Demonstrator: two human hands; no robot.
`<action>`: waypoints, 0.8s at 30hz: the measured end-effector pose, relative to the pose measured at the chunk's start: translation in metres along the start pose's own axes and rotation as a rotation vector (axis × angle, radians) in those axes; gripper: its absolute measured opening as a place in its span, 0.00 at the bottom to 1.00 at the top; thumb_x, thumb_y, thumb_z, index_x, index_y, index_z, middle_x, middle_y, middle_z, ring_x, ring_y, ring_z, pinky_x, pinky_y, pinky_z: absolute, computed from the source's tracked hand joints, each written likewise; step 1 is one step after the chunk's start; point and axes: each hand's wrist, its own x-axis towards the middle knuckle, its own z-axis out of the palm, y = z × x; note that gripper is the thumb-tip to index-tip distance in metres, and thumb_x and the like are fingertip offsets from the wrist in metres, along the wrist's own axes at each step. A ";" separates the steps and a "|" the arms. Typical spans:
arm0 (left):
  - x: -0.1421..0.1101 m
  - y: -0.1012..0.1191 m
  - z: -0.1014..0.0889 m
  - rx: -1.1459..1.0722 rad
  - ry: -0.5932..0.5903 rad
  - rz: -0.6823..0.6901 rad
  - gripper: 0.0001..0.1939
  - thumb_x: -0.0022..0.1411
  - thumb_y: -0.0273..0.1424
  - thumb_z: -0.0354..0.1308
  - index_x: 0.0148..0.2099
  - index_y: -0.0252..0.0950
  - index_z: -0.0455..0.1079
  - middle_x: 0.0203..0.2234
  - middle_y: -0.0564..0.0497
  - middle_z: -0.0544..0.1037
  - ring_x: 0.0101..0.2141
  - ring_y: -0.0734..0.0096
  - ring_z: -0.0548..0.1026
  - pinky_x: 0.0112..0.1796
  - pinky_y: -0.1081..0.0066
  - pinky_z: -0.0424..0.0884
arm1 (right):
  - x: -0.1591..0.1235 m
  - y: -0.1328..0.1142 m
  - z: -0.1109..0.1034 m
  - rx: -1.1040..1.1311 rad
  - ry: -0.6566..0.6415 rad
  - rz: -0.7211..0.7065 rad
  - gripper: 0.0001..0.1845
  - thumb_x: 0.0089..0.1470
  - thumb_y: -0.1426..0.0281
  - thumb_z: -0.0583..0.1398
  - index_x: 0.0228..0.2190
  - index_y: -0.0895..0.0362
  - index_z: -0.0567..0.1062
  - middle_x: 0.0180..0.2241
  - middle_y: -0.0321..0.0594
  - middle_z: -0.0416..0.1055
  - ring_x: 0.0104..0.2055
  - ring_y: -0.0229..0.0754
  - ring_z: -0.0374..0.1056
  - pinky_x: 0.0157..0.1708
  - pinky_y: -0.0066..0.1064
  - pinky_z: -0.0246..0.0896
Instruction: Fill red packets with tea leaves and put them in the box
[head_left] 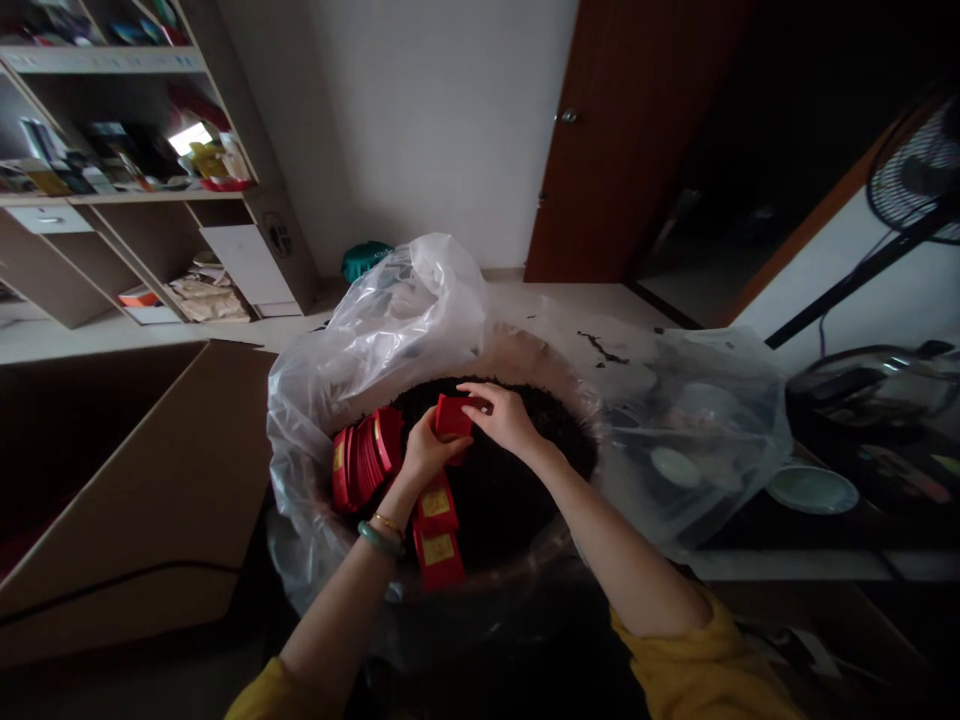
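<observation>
Probably a home, shelves point(105, 62) (cluttered), fan point(924, 172)

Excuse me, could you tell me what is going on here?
A person's left hand holds a small red rectangular packet, with the right hand at its edge. They are over a round tub of dark loose material, with clear plastic sheeting around it. A row of red packets rests inside the tub's left side, and two yellow-labelled red packets lie nearer the person.

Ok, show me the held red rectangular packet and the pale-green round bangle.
Held red rectangular packet point(451, 415), head view: its broad face.
Pale-green round bangle point(380, 541), head view: outer side of its band.
</observation>
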 end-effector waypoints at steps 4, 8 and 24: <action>0.001 -0.004 -0.003 0.413 0.087 0.143 0.26 0.42 0.35 0.68 0.45 0.35 0.68 0.32 0.52 0.78 0.33 0.65 0.76 0.35 0.69 0.71 | -0.005 -0.008 0.000 -0.375 0.023 -0.247 0.14 0.51 0.74 0.61 0.41 0.57 0.77 0.39 0.46 0.71 0.43 0.46 0.65 0.44 0.38 0.65; 0.000 -0.006 -0.004 0.586 0.083 0.163 0.28 0.44 0.37 0.67 0.48 0.35 0.67 0.31 0.51 0.78 0.31 0.64 0.76 0.33 0.69 0.70 | -0.006 -0.012 0.000 -0.430 -0.047 -0.346 0.05 0.54 0.73 0.60 0.32 0.58 0.77 0.33 0.45 0.71 0.40 0.45 0.64 0.42 0.37 0.64; -0.014 -0.001 0.007 0.997 0.329 0.499 0.20 0.55 0.31 0.61 0.51 0.39 0.69 0.49 0.44 0.74 0.53 0.49 0.65 0.52 0.53 0.59 | -0.005 -0.009 0.013 -0.267 -0.256 0.154 0.09 0.57 0.65 0.57 0.31 0.52 0.77 0.27 0.32 0.76 0.34 0.39 0.72 0.61 0.47 0.45</action>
